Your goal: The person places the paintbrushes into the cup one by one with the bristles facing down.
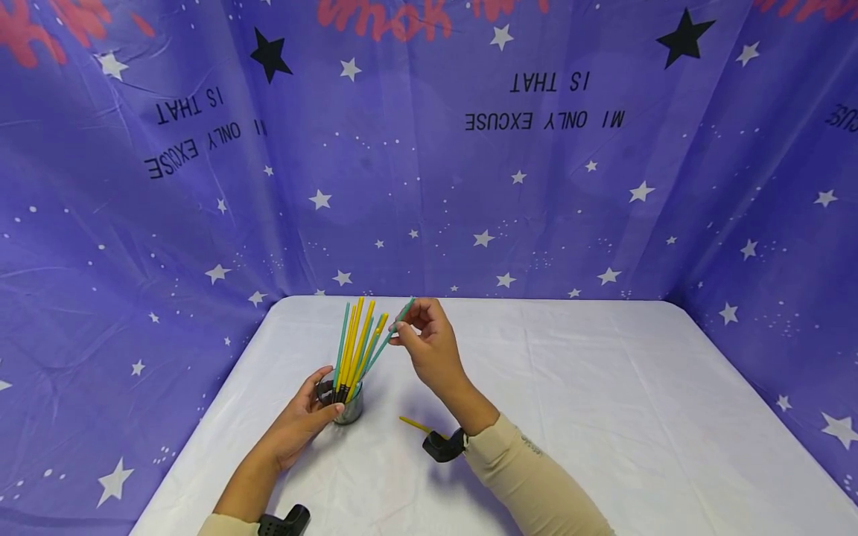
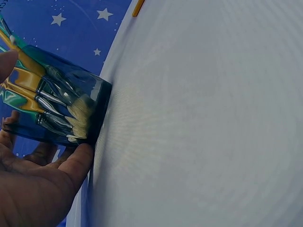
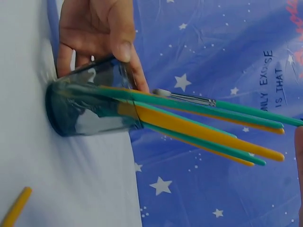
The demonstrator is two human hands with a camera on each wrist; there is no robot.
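My left hand (image 1: 304, 420) holds a clear glass (image 1: 350, 411) on the table, with fingers and thumb around its side. Several yellow and green paintbrushes (image 1: 355, 350) stand in it, bristles down, as the left wrist view shows through the glass (image 2: 97, 101). Up and to the right of the glass, my right hand (image 1: 432, 346) pinches a green paintbrush (image 3: 255, 112) by its handle. In the right wrist view this brush's pale bristles (image 3: 162, 92) are outside the glass, near its mouth. Only a fingertip (image 3: 299, 142) of the right hand shows there.
A yellow stick-like handle (image 1: 414, 423) lies on the white-covered table (image 1: 603, 417) beneath the right wrist, partly hidden by the black wrist camera (image 1: 444, 445). A purple curtain (image 1: 429, 171) with stars hangs behind the table and along both sides.
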